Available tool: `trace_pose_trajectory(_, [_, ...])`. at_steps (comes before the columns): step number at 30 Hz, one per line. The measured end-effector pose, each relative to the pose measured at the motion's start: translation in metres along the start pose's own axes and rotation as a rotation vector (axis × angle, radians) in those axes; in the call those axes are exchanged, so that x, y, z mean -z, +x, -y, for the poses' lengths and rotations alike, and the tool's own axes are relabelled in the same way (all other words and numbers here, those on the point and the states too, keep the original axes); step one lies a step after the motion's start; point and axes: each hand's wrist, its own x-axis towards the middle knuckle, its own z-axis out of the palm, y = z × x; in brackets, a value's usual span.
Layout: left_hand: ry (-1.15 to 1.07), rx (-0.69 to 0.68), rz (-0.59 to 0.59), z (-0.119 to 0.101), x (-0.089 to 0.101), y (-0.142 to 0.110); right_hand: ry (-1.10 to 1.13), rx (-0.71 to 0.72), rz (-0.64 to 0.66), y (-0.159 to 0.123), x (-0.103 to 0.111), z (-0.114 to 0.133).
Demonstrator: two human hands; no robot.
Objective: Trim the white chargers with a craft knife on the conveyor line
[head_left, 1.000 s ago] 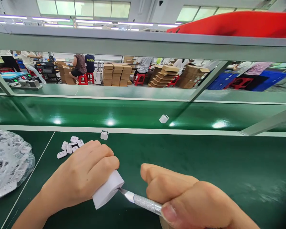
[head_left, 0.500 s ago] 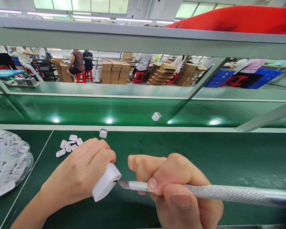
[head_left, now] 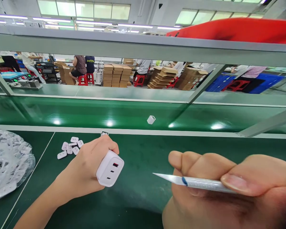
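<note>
Gripping a white charger [head_left: 110, 168], left hand [head_left: 85, 168], fingers wrapped round the body, port face turned toward the camera: one red-lined port above, two dark slots beside and below it. Charger held just above the green work mat [head_left: 205, 152], near the middle of the head view.

Closed round a craft knife [head_left: 193, 182], right hand [head_left: 228, 187], right of the charger; thumb pressed along the knurled metal handle, blade tip aimed at the charger, clear of it, a gap of bare mat between.

Behind the charger, partly hidden by the left hand's knuckles: one small white part with a dark top [head_left: 105, 133], at the mat's far edge.

Left of the charger, on the mat: a cluster of small white caps [head_left: 70, 147], lying flat, touching or nearly so.

Further left of the charger, at the frame edge: a clear plastic bag [head_left: 9, 162] full of white pieces, contents too blurred to tell apart.

Beyond the charger, on the glossy green conveyor belt [head_left: 85, 111]: a single white cube-shaped part [head_left: 151, 120], well apart from both hands.

Above the charger: a grey metal shelf rail [head_left: 133, 47] across the full width, a red item [head_left: 240, 30] lying on top at right.

Far behind the charger: stacked cardboard boxes [head_left: 116, 74], red stools [head_left: 83, 79], seated people at work, blue crates [head_left: 219, 82].
</note>
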Motion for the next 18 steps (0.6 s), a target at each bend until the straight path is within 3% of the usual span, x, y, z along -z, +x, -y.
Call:
trace_pose_trajectory(3, [0.017,0.062,-0.006,-0.004,0.001,0.000,-0.102,0.022,0.020,-0.002,-0.008,0.005])
trace_pose_trajectory(6, [-0.006,0.124,-0.018,-0.009,0.002,-0.001,-0.150,0.060,-0.049,0.000,-0.013,0.003])
trace_pose_trajectory(10, [-0.084,0.240,-0.016,-0.014,0.004,-0.005,-0.244,0.074,-0.086,0.009,0.003,-0.019])
trace_pose_trajectory(12, [-0.129,0.288,-0.014,-0.014,0.006,-0.006,-0.446,0.020,0.094,0.009,0.015,-0.040])
trace_pose_trajectory(16, [-0.227,0.297,-0.005,-0.009,0.008,-0.008,-0.785,-0.089,0.674,-0.019,0.037,-0.088])
trace_pose_trajectory(18, [-0.273,0.256,-0.001,-0.005,0.008,-0.008,-0.789,-0.073,0.771,-0.036,0.045,-0.101])
